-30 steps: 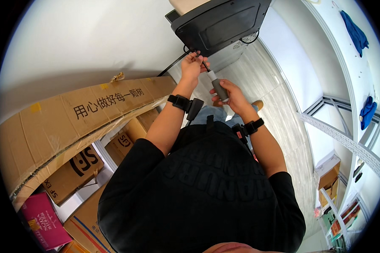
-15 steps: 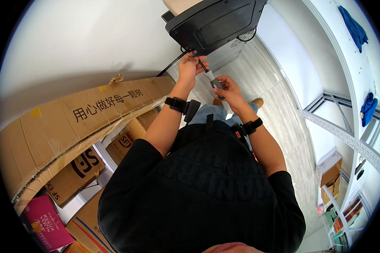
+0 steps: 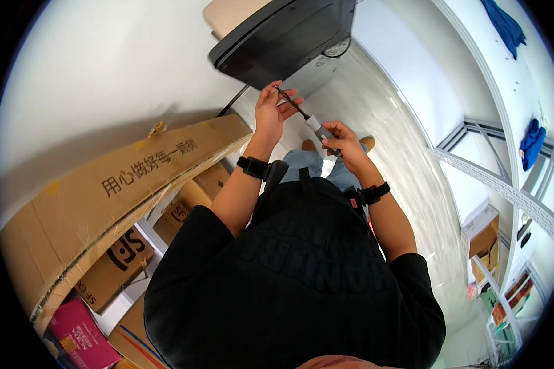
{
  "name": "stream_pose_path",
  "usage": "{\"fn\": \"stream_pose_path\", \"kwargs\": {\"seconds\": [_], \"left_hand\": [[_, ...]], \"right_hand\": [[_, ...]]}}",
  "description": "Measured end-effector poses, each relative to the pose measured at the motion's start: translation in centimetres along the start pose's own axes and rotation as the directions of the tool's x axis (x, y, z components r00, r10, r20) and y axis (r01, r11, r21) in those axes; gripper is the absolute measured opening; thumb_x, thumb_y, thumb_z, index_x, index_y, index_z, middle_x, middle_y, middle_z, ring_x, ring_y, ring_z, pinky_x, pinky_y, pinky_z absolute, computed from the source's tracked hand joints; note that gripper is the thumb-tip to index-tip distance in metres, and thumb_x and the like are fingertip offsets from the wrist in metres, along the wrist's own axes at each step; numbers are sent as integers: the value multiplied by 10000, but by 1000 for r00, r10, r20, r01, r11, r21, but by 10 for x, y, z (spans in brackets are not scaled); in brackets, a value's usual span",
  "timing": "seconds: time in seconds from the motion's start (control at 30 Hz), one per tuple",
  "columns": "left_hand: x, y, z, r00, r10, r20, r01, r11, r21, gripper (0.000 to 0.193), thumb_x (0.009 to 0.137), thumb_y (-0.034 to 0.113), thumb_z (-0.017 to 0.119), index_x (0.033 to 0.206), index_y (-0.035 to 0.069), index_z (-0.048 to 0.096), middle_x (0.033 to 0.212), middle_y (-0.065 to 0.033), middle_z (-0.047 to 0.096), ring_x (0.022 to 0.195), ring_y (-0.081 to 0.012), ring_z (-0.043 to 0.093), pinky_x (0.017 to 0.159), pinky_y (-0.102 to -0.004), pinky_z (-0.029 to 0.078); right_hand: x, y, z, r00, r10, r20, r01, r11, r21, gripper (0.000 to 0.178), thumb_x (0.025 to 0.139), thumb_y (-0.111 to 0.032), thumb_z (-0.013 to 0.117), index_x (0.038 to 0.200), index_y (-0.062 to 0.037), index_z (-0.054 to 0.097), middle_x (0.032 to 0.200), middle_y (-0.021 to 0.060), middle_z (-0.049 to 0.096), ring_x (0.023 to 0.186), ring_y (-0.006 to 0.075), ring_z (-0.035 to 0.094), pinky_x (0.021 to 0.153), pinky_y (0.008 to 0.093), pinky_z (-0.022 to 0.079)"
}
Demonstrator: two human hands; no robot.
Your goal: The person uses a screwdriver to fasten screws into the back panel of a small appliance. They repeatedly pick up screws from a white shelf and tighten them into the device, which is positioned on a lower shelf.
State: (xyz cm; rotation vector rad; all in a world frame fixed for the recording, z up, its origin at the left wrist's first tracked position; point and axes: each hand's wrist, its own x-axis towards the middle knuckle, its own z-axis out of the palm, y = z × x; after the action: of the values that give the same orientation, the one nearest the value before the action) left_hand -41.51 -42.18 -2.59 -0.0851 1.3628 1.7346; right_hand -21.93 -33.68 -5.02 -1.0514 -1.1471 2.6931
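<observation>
While the right hand (image 3: 343,147) wraps its fingers around the grey handle of one screwdriver (image 3: 324,136), the left hand (image 3: 271,114) is at the tip of its dark shaft, thumb and forefinger close together, the other fingers spread; whether they pinch the tip cannot be told. The screwdriver slants between the hands, its tip near the lower edge of one black panel (image 3: 283,46). Two black wrist straps (image 3: 252,167), one per wrist, are worn. Two brown shoes (image 3: 367,143) show below. One long cardboard piece (image 3: 104,166) and one pink box (image 3: 83,341) are at left; two blue cloths (image 3: 533,144) at right.
</observation>
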Motion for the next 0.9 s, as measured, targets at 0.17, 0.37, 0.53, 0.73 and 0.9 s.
{"fn": "stream_pose_path", "kwargs": {"seconds": [0.17,0.37,0.53,0.73,0.9], "left_hand": [[10,-31,67,991,-59,118,53,997,59,189,987,187,429,1104,65,514,1014,-137,633,851,-258,672,701,-322,548],[26,-70,189,922,-188,337,149,979,139,173,975,173,454,1054,46,541,977,-123,653,847,-236,676,684,-309,557],[31,-92,307,845,-219,488,67,949,309,152,963,191,499,1029,63,549,973,-113,659,866,-229,672,697,-313,539],[51,-97,410,800,-183,572,-43,933,358,134,944,182,540,988,58,562,940,-92,669,811,-167,651,696,-280,515],[111,-106,475,803,91,588,-444,750,490,144,887,153,621,945,22,633,880,-53,675,755,-126,618,676,-259,486]], "right_hand": [[-39,-17,-64,992,-14,-122,25,995,91,313,807,-58,645,1101,-58,537,910,23,580,753,130,571,594,265,435],[-109,-67,-154,959,-91,-270,124,986,107,303,818,-143,673,1079,-68,539,857,29,584,676,113,565,526,242,408],[-158,-103,-224,900,-231,-369,317,929,192,270,830,-144,637,1071,-62,543,824,72,608,601,113,570,483,222,417],[-178,-141,-278,833,-358,-423,475,855,211,258,843,-164,620,1067,-60,544,799,86,621,559,117,565,489,238,427],[-174,-163,-310,758,-374,-534,574,771,274,246,852,-150,600,1069,-49,541,762,94,618,542,144,562,504,252,428]]}}
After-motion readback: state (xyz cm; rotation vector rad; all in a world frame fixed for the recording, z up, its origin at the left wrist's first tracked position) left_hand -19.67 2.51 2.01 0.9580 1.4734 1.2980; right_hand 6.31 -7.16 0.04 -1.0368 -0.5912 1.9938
